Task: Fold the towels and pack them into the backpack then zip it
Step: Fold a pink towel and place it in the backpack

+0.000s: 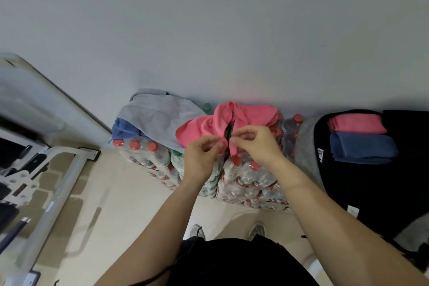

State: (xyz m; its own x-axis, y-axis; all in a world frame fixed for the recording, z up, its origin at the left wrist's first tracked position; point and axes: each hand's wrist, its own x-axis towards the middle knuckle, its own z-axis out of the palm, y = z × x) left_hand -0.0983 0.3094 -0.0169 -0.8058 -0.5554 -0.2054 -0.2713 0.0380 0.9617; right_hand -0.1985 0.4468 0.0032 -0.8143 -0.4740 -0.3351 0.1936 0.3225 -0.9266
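Note:
A crumpled pink towel (248, 116) lies on top of shrink-wrapped packs of water bottles (243, 179) against the wall. My left hand (202, 158) and my right hand (255, 144) each pinch its near edge, close together, with a dark gap between the two pinched parts. To the left lie a grey towel (157, 116) and a blue towel (121, 129), both unfolded. At the right the black backpack (371, 193) lies open, with a folded pink towel (357, 124) and a folded blue towel (362, 148) inside it.
A white wall stands behind the bottle packs. A white metal frame (58, 193) and dark clutter stand at the left. Beige floor lies below, with my shoes (197, 232) near the packs. Grey fabric (306, 146) lies beside the backpack.

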